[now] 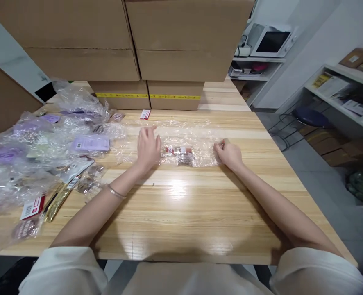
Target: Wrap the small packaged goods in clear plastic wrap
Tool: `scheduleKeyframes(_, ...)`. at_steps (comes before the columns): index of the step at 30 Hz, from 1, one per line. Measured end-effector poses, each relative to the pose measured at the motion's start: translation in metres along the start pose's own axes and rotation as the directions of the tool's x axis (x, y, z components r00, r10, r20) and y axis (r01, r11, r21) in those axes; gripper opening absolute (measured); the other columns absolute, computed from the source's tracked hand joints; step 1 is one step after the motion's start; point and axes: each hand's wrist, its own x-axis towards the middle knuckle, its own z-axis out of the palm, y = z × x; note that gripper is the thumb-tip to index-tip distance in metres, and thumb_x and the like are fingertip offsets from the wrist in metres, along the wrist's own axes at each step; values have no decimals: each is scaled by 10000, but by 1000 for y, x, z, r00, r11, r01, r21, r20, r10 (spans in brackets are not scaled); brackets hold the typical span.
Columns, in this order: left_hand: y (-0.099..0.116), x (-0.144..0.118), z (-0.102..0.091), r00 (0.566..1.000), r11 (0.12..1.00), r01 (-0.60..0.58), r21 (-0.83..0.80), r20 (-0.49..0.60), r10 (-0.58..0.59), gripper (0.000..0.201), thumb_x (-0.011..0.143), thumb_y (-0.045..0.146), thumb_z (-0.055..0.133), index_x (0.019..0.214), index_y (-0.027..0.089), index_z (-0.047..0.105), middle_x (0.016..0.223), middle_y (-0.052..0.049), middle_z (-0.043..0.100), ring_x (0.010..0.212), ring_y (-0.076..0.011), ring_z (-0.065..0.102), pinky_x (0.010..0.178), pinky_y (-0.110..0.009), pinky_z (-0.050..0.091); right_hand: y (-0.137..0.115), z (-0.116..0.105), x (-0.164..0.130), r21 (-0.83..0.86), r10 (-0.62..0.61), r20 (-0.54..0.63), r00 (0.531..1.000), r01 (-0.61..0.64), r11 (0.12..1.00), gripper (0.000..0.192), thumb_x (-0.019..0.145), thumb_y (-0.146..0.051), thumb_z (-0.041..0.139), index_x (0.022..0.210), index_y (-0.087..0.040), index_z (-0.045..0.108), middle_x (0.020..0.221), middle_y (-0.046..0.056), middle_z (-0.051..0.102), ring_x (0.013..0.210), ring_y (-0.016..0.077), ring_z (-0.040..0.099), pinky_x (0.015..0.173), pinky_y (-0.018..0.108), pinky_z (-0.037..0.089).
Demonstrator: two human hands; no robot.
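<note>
A clear sheet of bubble wrap (204,153) lies spread on the table in front of me. On it rest a small reddish-brown tube-like item (186,150) with a printed label and, touching it on the near side, a small dark packet (185,159). My left hand (148,148) is closed on the wrap just left of these items, its fingers curled and its fingertips partly hidden. At the sheet's right end, my right hand (230,154) pinches the edge of the wrap between thumb and fingers.
Bubble-wrapped goods with purple packs (91,143) crowd the table's left side, near gold sticks (60,200) and a red-and-white card (32,208). Large cardboard boxes (181,61) stand at the back. Another small card (145,114) lies before them. A stool (310,116) stands beyond the right edge.
</note>
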Motion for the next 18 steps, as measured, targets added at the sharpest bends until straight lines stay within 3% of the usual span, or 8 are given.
scheduleKeyframes(1,8,-5,-1,981,981,-193,16,27,193,317,953,245,456,1230,128,556,1199,-186,616,1140,-281,584,961,-430,449,-6,-2,-2,-27,-52,-68,996,50,998,428,918,-418,459,1122,-84,630,981,205,697,1004,362,622,899,490,422)
scheduleKeyframes(2,16,-10,-1,921,927,-374,1,113,372,342,972,260,431,1264,132,552,1280,-187,594,1210,-276,558,1013,-431,432,-13,-2,-6,-49,-149,-119,982,144,988,499,927,-411,451,1253,-53,573,1133,242,665,1120,378,584,963,522,397)
scheduleKeyframes(4,29,-19,2,757,825,-559,-85,355,549,434,1004,371,410,1357,139,513,1431,-177,523,1353,-280,466,1117,-438,365,-29,1,-15,-54,-435,-94,895,432,900,615,965,-450,402,1422,-41,449,1383,257,546,1322,369,467,1075,543,342)
scheduleKeyframes(5,33,-22,5,699,817,-567,-107,463,545,530,1003,458,412,1421,136,461,1503,-177,460,1418,-292,396,1161,-450,315,-37,5,-19,-14,-572,-7,821,571,821,660,980,-491,375,1474,-54,398,1468,237,484,1393,348,407,1119,532,321)
scheduleKeyframes(7,32,-23,12,662,866,-496,-72,614,430,767,962,628,408,1526,116,319,1593,-192,327,1495,-326,260,1214,-496,200,-47,15,-24,127,-720,212,661,712,691,733,991,-573,325,1548,-97,298,1580,180,365,1482,294,298,1189,494,275)
scheduleKeyframes(9,20,-21,17,647,903,-428,-22,690,324,903,921,722,387,1570,118,222,1621,-191,260,1516,-335,198,1228,-526,119,-48,25,-25,204,-720,353,597,702,682,750,999,-611,257,1586,-146,226,1629,133,271,1516,257,221,1224,478,230)
scheduleKeyframes(15,-36,-18,0,650,919,-391,60,725,229,845,970,687,278,1594,131,157,1657,-138,160,1542,-287,89,1244,-483,82,-16,26,-17,65,-561,407,720,591,804,773,1001,-629,126,1585,-138,247,1652,128,146,1534,260,96,1245,486,130)
scheduleKeyframes(18,-43,-28,-27,729,904,-390,176,659,186,762,988,614,334,1550,100,302,1620,-178,272,1513,-328,205,1213,-528,193,-6,23,-19,-34,-473,401,785,529,848,790,992,-651,128,1584,-143,252,1656,138,107,1534,285,65,1238,512,119)
